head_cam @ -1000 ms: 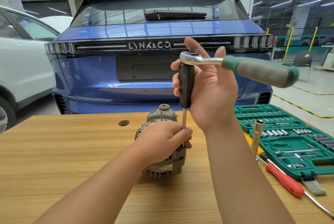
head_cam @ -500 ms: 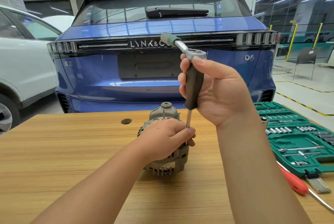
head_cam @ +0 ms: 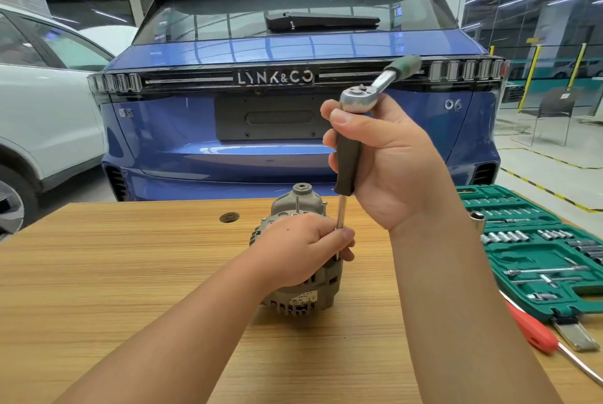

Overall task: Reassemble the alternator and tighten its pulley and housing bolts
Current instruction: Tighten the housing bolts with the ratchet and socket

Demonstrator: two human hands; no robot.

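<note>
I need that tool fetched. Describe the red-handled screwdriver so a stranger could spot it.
Start at the wooden table and go to its right edge, where the open green socket case lies. The screwdriver lies just in front of the case, the only red thing there.

The blue car (head_cam: 293, 116) behind the worktop carries the only lettering that reads clearly: "LYNK&CO" (head_cam: 275, 77) in pale capitals on the dark light bar across its tailgate. Below that bar and toward the car's right side, the silver figures "06" (head_cam: 453, 105) stand on the blue panel. At the opposite side of the same panel sits a small badge (head_cam: 125, 113), too blurred to read. The label on the alternator (head_cam: 303, 297) is likewise illegible.
</note>
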